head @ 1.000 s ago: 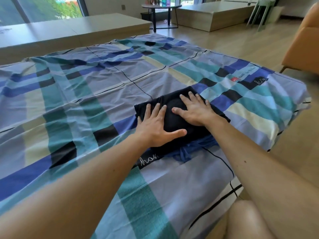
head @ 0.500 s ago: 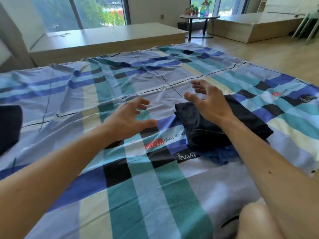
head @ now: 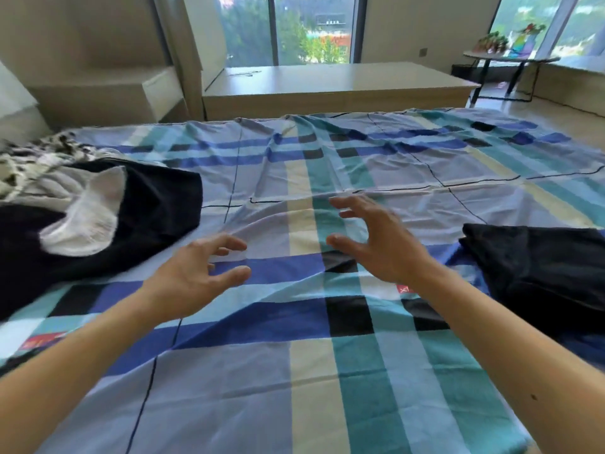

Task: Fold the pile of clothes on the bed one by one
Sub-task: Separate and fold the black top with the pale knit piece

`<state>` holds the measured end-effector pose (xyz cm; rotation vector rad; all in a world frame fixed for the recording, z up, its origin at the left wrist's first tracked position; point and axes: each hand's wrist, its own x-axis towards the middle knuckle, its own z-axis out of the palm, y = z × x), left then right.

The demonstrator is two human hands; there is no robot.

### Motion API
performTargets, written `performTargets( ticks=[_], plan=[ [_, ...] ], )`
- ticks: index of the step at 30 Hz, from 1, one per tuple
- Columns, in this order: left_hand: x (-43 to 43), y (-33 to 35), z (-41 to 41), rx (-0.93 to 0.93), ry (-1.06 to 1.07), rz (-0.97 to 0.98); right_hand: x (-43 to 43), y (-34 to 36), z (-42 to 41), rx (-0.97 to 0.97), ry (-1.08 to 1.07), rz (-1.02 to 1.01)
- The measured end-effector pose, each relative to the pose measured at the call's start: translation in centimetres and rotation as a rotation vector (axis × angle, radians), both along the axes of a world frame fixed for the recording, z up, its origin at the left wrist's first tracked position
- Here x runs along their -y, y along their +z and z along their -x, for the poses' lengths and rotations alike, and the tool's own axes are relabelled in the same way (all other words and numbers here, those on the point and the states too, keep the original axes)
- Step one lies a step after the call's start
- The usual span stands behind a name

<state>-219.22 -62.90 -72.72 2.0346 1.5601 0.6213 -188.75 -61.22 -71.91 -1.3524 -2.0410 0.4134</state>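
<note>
A loose pile of clothes lies at the left of the bed: a black garment [head: 157, 208] with a white piece [head: 86, 217] on top, and a black-and-white patterned cloth [head: 29, 158] behind it. At the right edge sits a folded black garment [head: 537, 263] on a blue one. My left hand [head: 193, 276] and my right hand [head: 379, 244] hover over the checked bedsheet [head: 311, 371] between the two, fingers spread and curled, holding nothing. My left hand is a short way right of the black garment, apart from it.
A low wooden platform [head: 334, 90] runs behind the bed under the windows. A small round table with plants [head: 510, 57] stands at the far right. A white pillow edge [head: 13, 109] shows at the far left.
My hands lifted off the folded black garment and swung left across the bed. The view turned left, so the folded stack is now at the right and the loose pile has come into sight.
</note>
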Motion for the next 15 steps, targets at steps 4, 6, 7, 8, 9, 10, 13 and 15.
performTargets(
  ticks=[4,6,7,8,9,10,13,15],
  plan=[
    [0.6,-0.8,3.6,-0.026,0.099,0.023,-0.4,-0.8,4.2,0.029,0.088,-0.033],
    [0.4,-0.5,4.9,-0.07,0.107,0.017,-0.5,-1.4,5.9,0.044,0.126,-0.047],
    [0.2,-0.2,5.5,-0.095,0.107,-0.004,-0.4,-1.7,6.6,0.056,0.139,-0.051],
    [-0.2,0.0,6.2,-0.125,0.113,-0.027,-0.3,-2.1,7.3,0.058,0.151,-0.049],
    [-0.4,0.1,7.1,-0.153,0.129,-0.041,-0.2,-2.6,8.1,0.054,0.164,-0.042],
    [-0.8,0.1,8.0,-0.177,0.147,-0.042,0.0,-3.2,8.7,0.063,0.172,-0.031],
    [-2.3,-1.2,11.2,-0.259,0.224,0.014,0.7,-5.4,9.4,0.163,0.184,0.004],
    [-3.3,-2.7,14.0,-0.329,0.31,0.058,0.8,-6.3,9.3,0.207,0.194,0.022]
  ],
)
